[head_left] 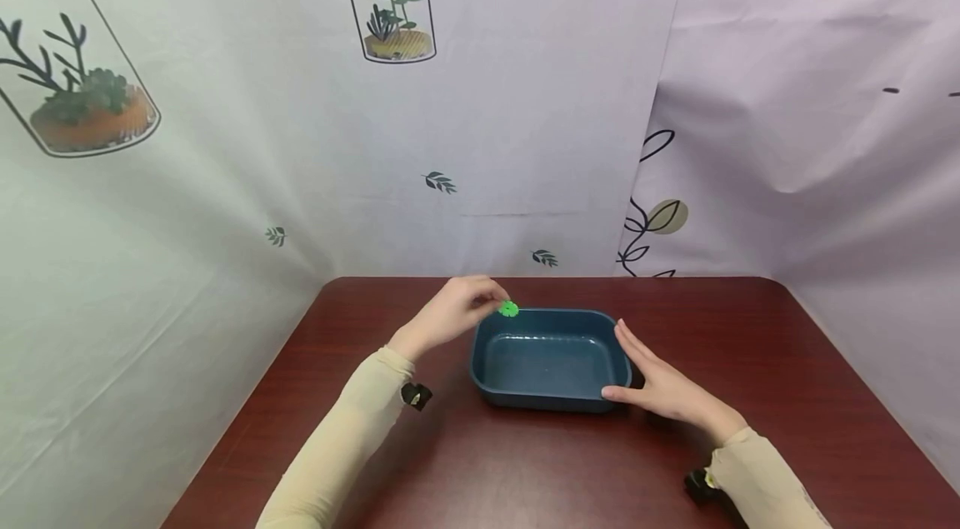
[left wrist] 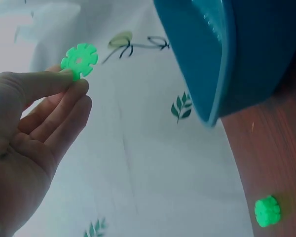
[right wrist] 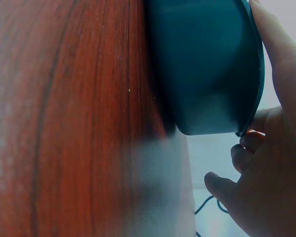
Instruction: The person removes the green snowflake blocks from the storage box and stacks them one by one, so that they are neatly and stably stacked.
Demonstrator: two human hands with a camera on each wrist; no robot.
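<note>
My left hand (head_left: 461, 308) pinches a thin bright green disc with a notched rim and a hole in its middle, a snowflake building piece (left wrist: 79, 60), between thumb and fingertips. It holds the piece above the back left corner of a dark blue rectangular bin (head_left: 551, 400). The bin's inside looks bare in the head view. At the bin's right side, my right hand (head_left: 663, 383) touches the rim with spread fingers, its thumb at the front right corner. A small stack of green notched pieces (left wrist: 268, 211) sits on the table in the left wrist view; the head view hides it.
The dark red wooden table (head_left: 525, 471) runs back to a pale cloth backdrop (head_left: 540, 137) printed with plants. Cloth also hangs along both sides. A dark cable (right wrist: 207, 202) shows past the table edge in the right wrist view.
</note>
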